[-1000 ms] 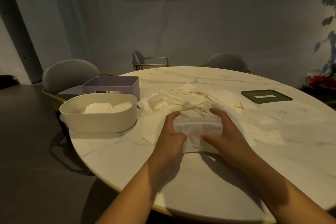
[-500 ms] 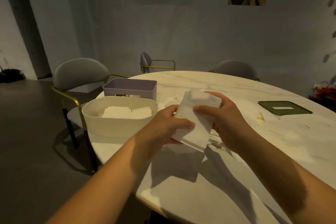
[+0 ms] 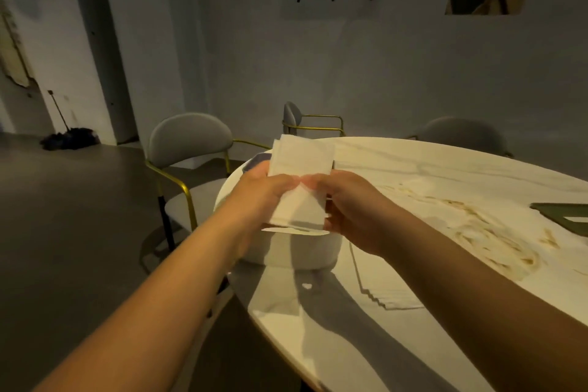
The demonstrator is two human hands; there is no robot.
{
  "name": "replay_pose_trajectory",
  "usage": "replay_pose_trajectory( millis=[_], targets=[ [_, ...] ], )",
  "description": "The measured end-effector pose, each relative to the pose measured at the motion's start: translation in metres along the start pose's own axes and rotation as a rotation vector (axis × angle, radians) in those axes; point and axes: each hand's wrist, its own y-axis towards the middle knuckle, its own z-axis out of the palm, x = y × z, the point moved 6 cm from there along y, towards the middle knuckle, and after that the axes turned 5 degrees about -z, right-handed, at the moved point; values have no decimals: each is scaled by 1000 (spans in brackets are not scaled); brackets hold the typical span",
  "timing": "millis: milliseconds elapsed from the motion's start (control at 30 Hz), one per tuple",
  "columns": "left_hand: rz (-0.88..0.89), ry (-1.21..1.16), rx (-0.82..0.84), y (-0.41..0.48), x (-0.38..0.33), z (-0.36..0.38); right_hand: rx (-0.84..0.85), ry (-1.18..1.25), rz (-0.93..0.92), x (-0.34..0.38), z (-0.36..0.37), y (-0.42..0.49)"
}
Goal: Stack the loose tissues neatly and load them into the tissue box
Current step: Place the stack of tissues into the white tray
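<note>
A folded stack of white tissues (image 3: 300,175) is held upright in the air between both hands. My left hand (image 3: 259,191) grips its left edge and my right hand (image 3: 346,200) grips its right edge, thumbs meeting across the front. Directly below and behind the stack stands the cream oval tissue box (image 3: 302,248) at the table's left edge; its inside is hidden by my hands. Loose tissues (image 3: 471,229) lie spread on the table to the right, and a flat layered pile (image 3: 385,289) lies nearer me.
The round marble table (image 3: 445,169) fills the right half. A purple box (image 3: 254,161) peeks out behind my left hand. The green lid (image 3: 560,216) with a slot lies at the right edge. Grey chairs with gold frames (image 3: 191,149) stand at the left and far side.
Both hands lifted the tissue stack off the table, turned it upright and carried it left, over the cream box. The view has swung left with it.
</note>
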Motion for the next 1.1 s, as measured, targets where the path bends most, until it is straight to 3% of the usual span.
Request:
replay_pose_trajectory(
  millis=[167,333,500,833,1100],
  targets=[
    [19,155,-153,20,1,-37,52,44,84,-7,17,25],
    [38,223,-283,30,15,-59,94,-145,168,-16,25,41],
    [100,379,-278,30,25,-60,40,-365,239,-32,34,57],
    [128,486,-270,28,24,-57,160,-823,197,-17,34,58],
    [135,523,-277,25,22,-51,189,-870,185,-26,35,55]
  ],
)
